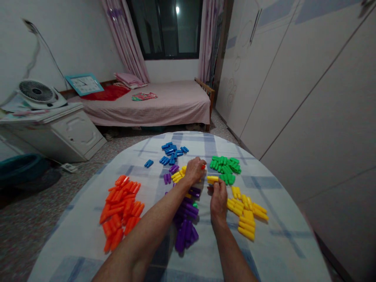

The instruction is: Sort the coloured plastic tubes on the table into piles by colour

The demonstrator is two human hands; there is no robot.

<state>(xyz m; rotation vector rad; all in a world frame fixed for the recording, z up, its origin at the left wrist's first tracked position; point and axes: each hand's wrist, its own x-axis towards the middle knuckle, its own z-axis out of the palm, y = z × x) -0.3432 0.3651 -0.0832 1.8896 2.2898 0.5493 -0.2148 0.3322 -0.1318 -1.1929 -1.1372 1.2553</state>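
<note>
My left hand (194, 171) reaches over the middle of the table with fingers curled. A bit of an orange plastic piece (203, 167) shows at its fingertips; the rest is hidden. Between the thumb and fingers of my right hand (219, 197) is a yellow plastic piece (212, 179), shaped like short tubes joined side by side. Under and beside my left hand lie more yellow pieces (177, 176), mixed with purple ones (167, 179). A larger purple heap (186, 233) lies between my forearms, partly covered by the left one.
Orange pieces (122, 207) form a heap at left, blue pieces (170, 150) at the back, green pieces (225, 166) at back right, and a yellow heap (248, 213) at right. A checked cloth covers the round table (282, 250). Beyond stand a bed (176, 102) and wardrobe (293, 98).
</note>
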